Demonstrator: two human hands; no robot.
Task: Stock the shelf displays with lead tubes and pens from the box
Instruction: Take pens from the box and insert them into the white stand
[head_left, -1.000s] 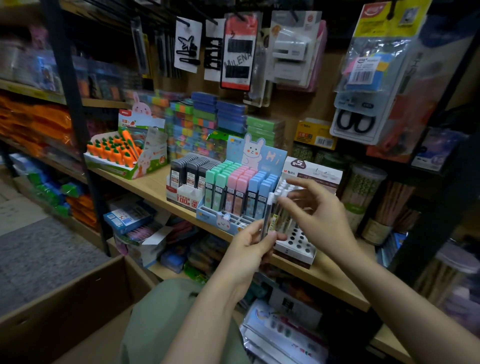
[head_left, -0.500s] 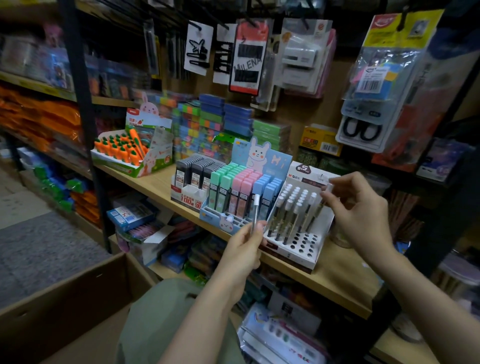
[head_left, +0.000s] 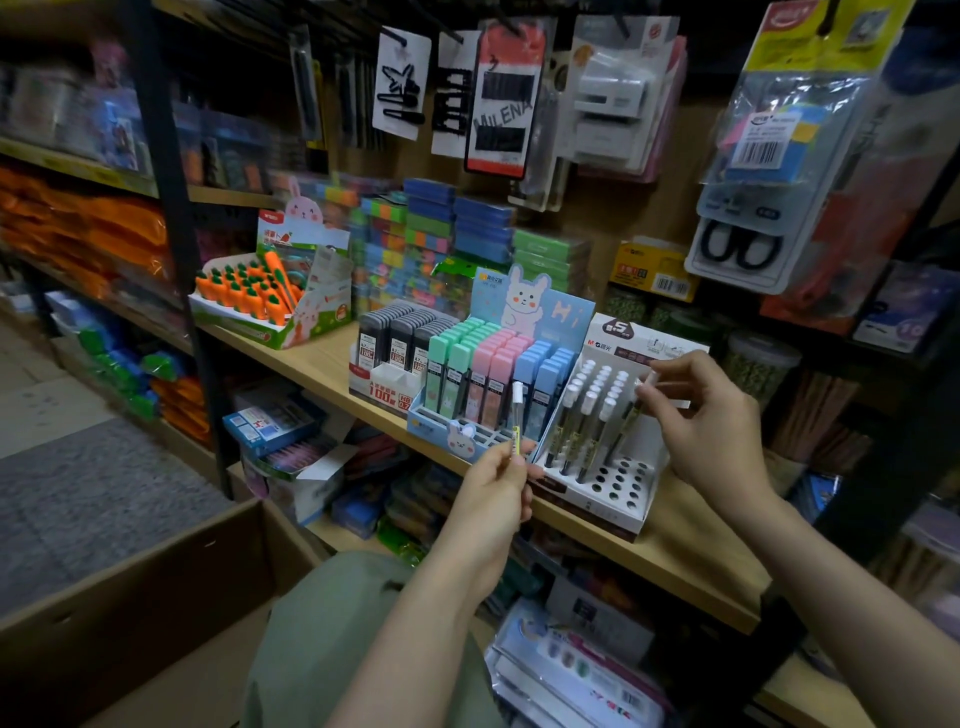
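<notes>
A white pen display stand (head_left: 623, 499) with round holes sits on the wooden shelf (head_left: 691, 551); several white-capped pens (head_left: 587, 410) stand in its back rows. My right hand (head_left: 711, 421) pinches the cap end of one pen (head_left: 631, 415) at the stand's right side, its tip low in the stand. My left hand (head_left: 498, 488) holds another white-capped pen (head_left: 516, 415) upright in front of the pastel lead tube display (head_left: 493, 374) with a bunny card. Black lead tubes (head_left: 400, 332) stand left of it.
A carrot pen display (head_left: 260, 296) sits further left on the shelf. Packaged scissors (head_left: 748, 244) and hair clips (head_left: 400, 83) hang above. An open cardboard box (head_left: 130, 597) stands on the floor at lower left. Lower shelves hold more packs (head_left: 291, 441).
My right hand has carried a pen from the left-hand bundle over to the stand's right side and lowered it. My left hand has stayed in place with one pen left.
</notes>
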